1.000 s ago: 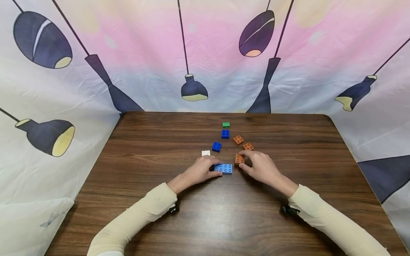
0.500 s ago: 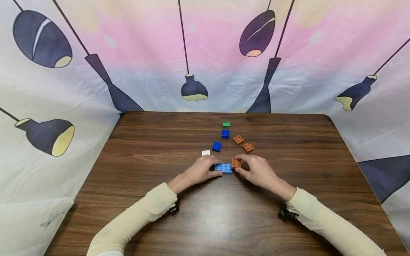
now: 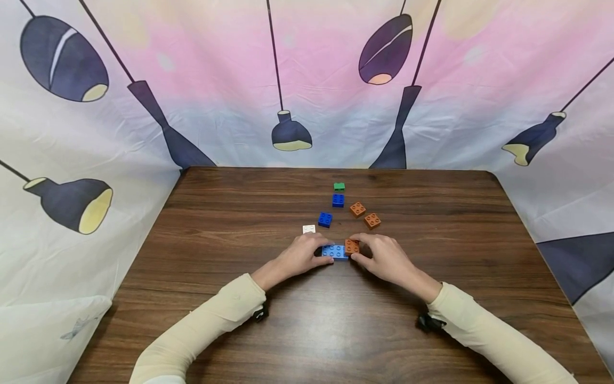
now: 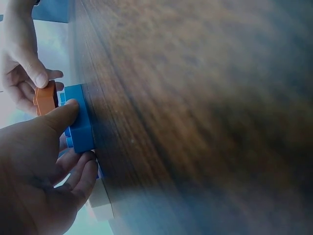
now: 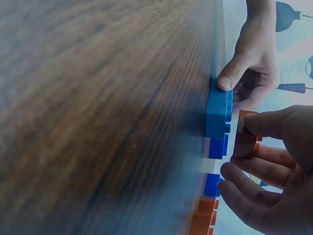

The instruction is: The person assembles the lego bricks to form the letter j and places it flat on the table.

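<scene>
A light blue toy building brick [image 3: 333, 252], two studs by several, lies on the table between the thumb and fingers of my left hand [image 3: 302, 252], which grips its left part. My right hand [image 3: 386, 256] pinches an orange square brick [image 3: 352, 247] by its sides. In the head view the orange brick overlaps the blue brick's right end. The right wrist view shows the held orange brick [image 5: 244, 134] raised off the table, a small gap from the studs of the light blue brick [image 5: 218, 110].
Beyond the hands lie a white brick [image 3: 309, 229], a dark blue brick [image 3: 325, 220], another dark blue brick [image 3: 338, 200] and a green brick [image 3: 339, 186]. Two loose orange bricks, one nearer [image 3: 372, 220] and one farther [image 3: 357, 209], sit behind my right hand on the wooden table [image 3: 230, 213].
My right hand has carried the orange brick leftward from beside the light blue brick to over its right end. The left hand and the light blue brick have stayed in place.
</scene>
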{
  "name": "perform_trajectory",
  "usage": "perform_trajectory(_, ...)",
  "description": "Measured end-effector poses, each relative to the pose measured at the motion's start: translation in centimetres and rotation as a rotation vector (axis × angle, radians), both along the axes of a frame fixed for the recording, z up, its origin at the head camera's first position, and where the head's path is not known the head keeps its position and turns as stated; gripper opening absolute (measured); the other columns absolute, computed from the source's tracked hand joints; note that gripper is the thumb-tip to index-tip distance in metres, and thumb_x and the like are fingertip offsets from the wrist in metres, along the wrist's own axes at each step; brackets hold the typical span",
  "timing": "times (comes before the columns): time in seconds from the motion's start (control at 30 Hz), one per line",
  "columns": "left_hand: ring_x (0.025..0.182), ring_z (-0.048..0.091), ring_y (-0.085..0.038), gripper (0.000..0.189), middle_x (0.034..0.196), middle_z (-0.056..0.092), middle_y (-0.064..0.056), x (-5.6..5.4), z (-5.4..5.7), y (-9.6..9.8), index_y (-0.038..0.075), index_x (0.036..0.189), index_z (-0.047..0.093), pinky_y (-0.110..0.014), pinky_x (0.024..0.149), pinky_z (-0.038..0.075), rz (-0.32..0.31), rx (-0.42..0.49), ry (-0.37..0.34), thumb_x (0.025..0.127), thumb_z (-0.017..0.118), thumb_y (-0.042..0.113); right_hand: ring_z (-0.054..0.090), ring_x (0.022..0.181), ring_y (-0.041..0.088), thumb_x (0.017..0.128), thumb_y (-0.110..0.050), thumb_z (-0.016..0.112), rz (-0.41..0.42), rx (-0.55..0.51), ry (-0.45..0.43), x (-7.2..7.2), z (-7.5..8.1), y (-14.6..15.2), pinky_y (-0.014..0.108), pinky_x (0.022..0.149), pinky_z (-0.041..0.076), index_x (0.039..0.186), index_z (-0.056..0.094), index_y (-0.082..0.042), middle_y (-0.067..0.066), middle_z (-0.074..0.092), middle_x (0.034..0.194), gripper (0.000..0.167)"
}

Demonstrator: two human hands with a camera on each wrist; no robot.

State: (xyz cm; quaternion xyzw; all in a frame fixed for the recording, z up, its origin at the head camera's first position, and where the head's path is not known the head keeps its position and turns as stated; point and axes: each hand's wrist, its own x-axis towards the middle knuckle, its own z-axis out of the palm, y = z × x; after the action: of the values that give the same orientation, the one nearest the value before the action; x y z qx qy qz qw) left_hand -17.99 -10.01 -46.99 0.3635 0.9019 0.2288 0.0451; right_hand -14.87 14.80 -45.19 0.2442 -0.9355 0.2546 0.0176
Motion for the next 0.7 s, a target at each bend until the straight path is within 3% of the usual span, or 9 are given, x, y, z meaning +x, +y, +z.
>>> perform_trajectory(0.47,0.1,0.067,-0.018,0.041,0.112,0.072,-0.007,-0.1,0.03,0.05,0.005,0.125,0.071,-0.037,0.085,0.055,0.001,-0.004,0.005,0.094,0.076,0.032,0.071,0.104,0.026,0.092,-0.022,0.078,0.056,-0.012,0.009,-0.35,-0.51,0.0,0.047,0.083,0.058,0.128,0.07,-0.007,0.012,0.073,0.12,0.04)
perform_trajectory(0.7,0.1,0.067,-0.017,0.041,0.113,0.072,-0.007,-0.15,-0.04,0.05,0.006,0.125,0.071,-0.037,0.086,0.055,0.002,-0.007,0.004,0.094,0.076,0.032,0.071,0.108,0.028,0.093,-0.021,0.077,0.092,0.018,0.028,-0.52,-0.24,-0.04,0.048,0.087,0.057,0.128,0.071,-0.006,0.012,0.073,0.12,0.039)
